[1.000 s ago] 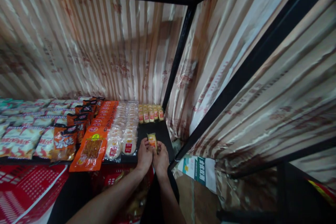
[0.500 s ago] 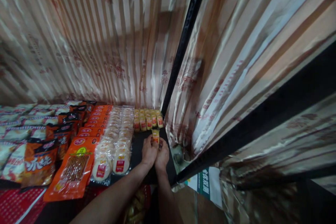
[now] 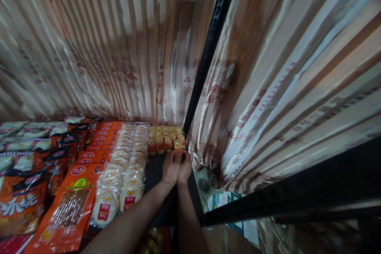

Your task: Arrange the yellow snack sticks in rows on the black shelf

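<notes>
Between my left hand [image 3: 171, 168] and my right hand [image 3: 185, 168] is a small yellow snack packet [image 3: 177, 145] with a red label. Both hands are closed around its lower end, side by side. The packet stands upright at the right front of several matching yellow packets [image 3: 160, 144], which are lined up in rows at the back corner of the black shelf [image 3: 159, 170]. Whether it touches the shelf is hidden by my fingers. Left of my hands lie rows of clear-wrapped round white crackers [image 3: 130, 194].
Orange packs of brown sticks [image 3: 70, 202] and orange-and-black snack bags [image 3: 25, 202] fill the shelf's left. A black post [image 3: 205, 55] stands at the back corner, with a black beam [image 3: 268, 196] at right. Pleated, printed sheeting [image 3: 127, 47] hangs behind.
My hands have moved forward with the yellow packet, from in front of the rows to right against their front right end. The view has shifted slightly.
</notes>
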Motion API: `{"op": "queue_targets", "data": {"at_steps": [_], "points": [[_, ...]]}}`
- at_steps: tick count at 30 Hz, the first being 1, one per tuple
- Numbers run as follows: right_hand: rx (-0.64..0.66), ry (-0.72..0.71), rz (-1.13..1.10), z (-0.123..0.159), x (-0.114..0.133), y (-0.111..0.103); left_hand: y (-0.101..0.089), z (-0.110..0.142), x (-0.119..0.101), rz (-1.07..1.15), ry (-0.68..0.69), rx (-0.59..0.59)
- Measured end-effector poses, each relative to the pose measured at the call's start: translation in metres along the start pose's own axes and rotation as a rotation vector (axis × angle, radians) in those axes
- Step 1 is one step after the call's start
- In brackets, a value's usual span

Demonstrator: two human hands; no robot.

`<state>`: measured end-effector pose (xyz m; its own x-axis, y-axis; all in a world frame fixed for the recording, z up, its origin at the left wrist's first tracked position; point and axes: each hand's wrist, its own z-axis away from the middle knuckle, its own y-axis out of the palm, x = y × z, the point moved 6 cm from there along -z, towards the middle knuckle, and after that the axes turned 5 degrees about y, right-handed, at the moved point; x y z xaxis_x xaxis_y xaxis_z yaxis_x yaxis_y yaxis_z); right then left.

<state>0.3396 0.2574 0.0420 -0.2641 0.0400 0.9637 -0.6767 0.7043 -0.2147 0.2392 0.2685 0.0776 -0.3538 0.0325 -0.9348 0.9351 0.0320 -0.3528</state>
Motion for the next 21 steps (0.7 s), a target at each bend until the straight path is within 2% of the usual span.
{"op": "queue_targets", "data": {"at_steps": [6, 11, 15, 21], "points": [[0.035, 0.015, -0.012, -0.006, 0.000, 0.009, 0.007, -0.013, 0.005, 0.040, 0.097, 0.004], [-0.002, -0.011, 0.086, -0.007, 0.000, 0.010, 0.012, -0.019, 0.012, 0.068, 0.083, -0.009], [0.025, -0.030, 0.082, -0.008, -0.005, 0.015, 0.011, -0.019, 0.010, 0.075, 0.089, 0.005], [-0.017, -0.124, 0.132, -0.007, -0.003, 0.016, 0.010, -0.018, 0.010, 0.045, 0.105, 0.016]]}}
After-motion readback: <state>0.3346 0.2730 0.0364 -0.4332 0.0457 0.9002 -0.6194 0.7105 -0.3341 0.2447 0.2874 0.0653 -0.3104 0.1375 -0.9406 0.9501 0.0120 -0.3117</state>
